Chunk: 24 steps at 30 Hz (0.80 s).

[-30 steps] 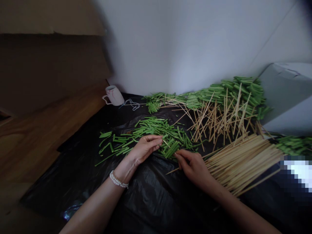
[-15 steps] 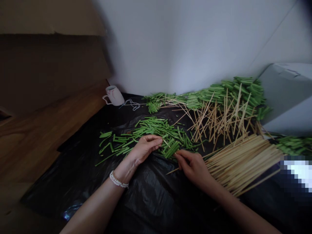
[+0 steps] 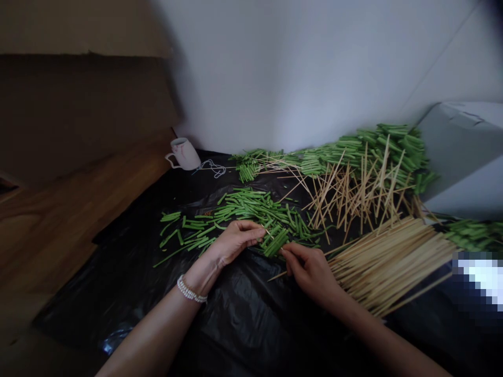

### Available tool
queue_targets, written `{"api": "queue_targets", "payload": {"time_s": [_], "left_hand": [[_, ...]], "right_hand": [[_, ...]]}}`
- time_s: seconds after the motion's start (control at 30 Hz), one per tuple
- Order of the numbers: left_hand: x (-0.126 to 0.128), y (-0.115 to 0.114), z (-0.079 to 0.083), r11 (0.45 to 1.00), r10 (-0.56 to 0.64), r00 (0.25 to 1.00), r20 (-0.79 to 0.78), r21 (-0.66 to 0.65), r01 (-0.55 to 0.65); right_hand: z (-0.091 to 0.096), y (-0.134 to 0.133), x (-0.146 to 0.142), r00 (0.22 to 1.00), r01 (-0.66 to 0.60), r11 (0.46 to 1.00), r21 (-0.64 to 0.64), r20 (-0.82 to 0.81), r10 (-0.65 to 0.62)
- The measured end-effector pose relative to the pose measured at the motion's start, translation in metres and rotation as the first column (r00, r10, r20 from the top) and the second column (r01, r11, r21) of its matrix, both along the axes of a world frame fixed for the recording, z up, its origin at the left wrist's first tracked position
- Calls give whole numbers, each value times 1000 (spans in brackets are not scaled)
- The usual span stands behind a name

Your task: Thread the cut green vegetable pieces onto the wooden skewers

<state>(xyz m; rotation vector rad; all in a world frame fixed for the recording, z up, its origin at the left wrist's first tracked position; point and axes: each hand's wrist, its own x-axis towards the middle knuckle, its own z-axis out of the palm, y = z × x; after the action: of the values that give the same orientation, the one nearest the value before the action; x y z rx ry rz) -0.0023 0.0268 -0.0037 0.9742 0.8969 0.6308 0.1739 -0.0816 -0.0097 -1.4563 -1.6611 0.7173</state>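
Note:
Between my hands is a wooden skewer (image 3: pixel 268 231) with several cut green bean pieces (image 3: pixel 276 242) threaded side by side on it. My left hand (image 3: pixel 239 240), a white beaded bracelet at its wrist, pinches the skewer's upper-left end. My right hand (image 3: pixel 308 264) grips the same skewer just right of the threaded beans, its fingers closed. Behind and left of my hands lies a loose heap of cut green beans (image 3: pixel 251 204). A thick bundle of bare skewers (image 3: pixel 396 264) rests beside my right forearm.
Filled bean skewers (image 3: pixel 353 149) are piled along the wall, their bare sticks pointing towards me. A white mug (image 3: pixel 185 155) and a tangled string (image 3: pixel 214 168) stand back left. Black plastic sheeting (image 3: pixel 236 309) covers the surface. A white box (image 3: pixel 463 152) is at right, cardboard (image 3: pixel 86 104) at left.
My left hand has shifted slightly right and down, closer to the threaded beans. My right hand has hardly moved.

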Motion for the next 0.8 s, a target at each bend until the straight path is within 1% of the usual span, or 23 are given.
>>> {"api": "queue_targets", "payload": {"time_s": [0.1, 0.23, 0.3, 0.4, 0.43, 0.5, 0.6, 0.67, 0.8], "left_hand": [[2, -3, -1, 998, -34, 999, -38, 57, 37], [2, -4, -2, 987, -25, 999, -38, 158, 31], [0, 0, -1, 972, 10, 998, -55, 236, 3], [-6, 10, 3, 923, 123, 984, -132, 378, -65], [-9, 14, 4, 899, 161, 971, -175, 432, -72], [-12, 19, 5, 842, 214, 939, -269, 539, -37], [-15, 20, 2, 737, 254, 880, -402, 669, 92], [-15, 19, -2, 652, 273, 840, -468, 733, 197], [-12, 16, -11, 445, 295, 770, -566, 794, 414]], "right_hand": [[1, 0, 0, 1000, -6, 1000, 3, -1, 6], [4, 2, 2, 1000, -6, 1000, 8, -19, 6], [6, 4, 6, 999, 19, 1000, -4, -35, -20], [7, 6, 11, 995, 82, 997, -14, -57, -83], [8, 7, 13, 993, 101, 995, -10, -67, -102], [8, 8, 15, 988, 126, 992, 0, -87, -125], [8, 9, 16, 986, 141, 990, 4, -91, -140], [8, 9, 16, 985, 145, 990, 2, -91, -144], [7, 9, 16, 985, 136, 991, -6, -107, -135]]}}
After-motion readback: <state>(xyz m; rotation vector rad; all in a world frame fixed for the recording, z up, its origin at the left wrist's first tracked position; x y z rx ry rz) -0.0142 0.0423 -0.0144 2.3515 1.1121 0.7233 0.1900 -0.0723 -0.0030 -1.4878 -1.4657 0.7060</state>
